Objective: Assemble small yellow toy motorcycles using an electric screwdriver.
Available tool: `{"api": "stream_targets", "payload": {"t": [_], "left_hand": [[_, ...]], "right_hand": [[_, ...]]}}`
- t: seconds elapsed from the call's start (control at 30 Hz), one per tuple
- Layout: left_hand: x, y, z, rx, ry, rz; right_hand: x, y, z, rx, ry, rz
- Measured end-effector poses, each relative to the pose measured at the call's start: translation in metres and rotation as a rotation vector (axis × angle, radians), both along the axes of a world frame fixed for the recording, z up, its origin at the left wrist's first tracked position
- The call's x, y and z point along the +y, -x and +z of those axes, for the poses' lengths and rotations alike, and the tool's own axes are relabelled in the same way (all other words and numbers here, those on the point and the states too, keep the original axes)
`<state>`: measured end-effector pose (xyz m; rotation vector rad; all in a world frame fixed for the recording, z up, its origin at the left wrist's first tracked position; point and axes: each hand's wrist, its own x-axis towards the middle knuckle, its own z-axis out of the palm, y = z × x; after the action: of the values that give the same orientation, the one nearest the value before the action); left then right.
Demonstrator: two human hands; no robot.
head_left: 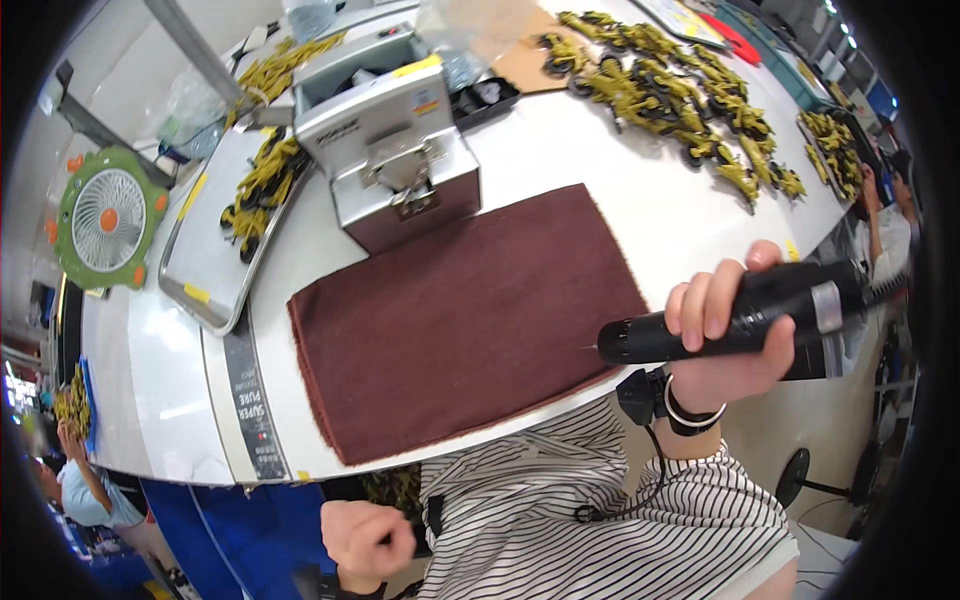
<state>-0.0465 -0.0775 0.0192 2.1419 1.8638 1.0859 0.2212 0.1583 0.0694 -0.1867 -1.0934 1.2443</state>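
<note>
My right hand (730,310) is closed round a black electric screwdriver (640,338). The tool lies nearly level, its thin bit pointing left over the right part of a dark maroon cloth (460,330). A cord runs from its back end to the right. My left hand (368,540) is below the table's front edge, fingers curled; whatever they may hold is hidden. Behind the cloth stands a grey metal box-shaped machine (410,185) with a small metal mechanism on its front. Neither hand touches it.
Yellow-green pieces with black wheels (670,95) lie heaped at the back right. More lie on a metal tray (225,290) at left. A green fan (110,220) stands at the far left. Other people (100,490) are at the left and right edges. A black bin (485,100) adjoins the machine.
</note>
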Motion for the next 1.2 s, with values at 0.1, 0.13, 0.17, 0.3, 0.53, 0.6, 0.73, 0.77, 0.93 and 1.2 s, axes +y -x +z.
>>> {"api": "stream_targets", "payload": {"t": [0.1,0.13,0.17,0.3,0.53,0.6,0.73,0.77,0.93,1.2], "left_hand": [[0.088,-0.065,0.075,-0.267,0.008,-0.634],[0.100,-0.093,0.086,-0.355,0.087,-0.787],[0.114,-0.126,0.105,-0.418,0.213,-0.928],[0.096,-0.251,0.089,-0.510,0.126,-1.307],[0.103,-0.269,0.137,-0.856,0.503,-1.964],[0.099,-0.249,0.161,-0.987,0.815,-2.097],[0.134,-0.187,0.121,-0.755,1.440,-1.915],[0.142,-0.170,0.113,-0.739,1.466,-1.873],[0.218,-0.122,0.147,-0.209,1.310,-1.678],[0.428,-0.217,0.110,0.818,-0.045,-0.455]], "right_hand": [[0.015,-0.012,-0.008,0.038,0.204,0.009],[0.021,-0.012,-0.013,0.031,0.268,0.029],[0.023,-0.011,-0.014,0.014,0.316,0.004],[0.034,-0.021,-0.020,0.048,0.469,0.008],[0.047,-0.033,-0.032,-0.033,0.564,0.077],[0.044,-0.033,-0.026,0.013,0.529,0.146],[0.060,-0.032,-0.025,0.014,0.655,0.186],[0.063,-0.037,-0.022,0.020,0.681,0.214],[0.097,-0.077,0.020,0.198,0.633,0.271],[0.168,-0.156,-0.031,0.282,0.296,0.515]]}}
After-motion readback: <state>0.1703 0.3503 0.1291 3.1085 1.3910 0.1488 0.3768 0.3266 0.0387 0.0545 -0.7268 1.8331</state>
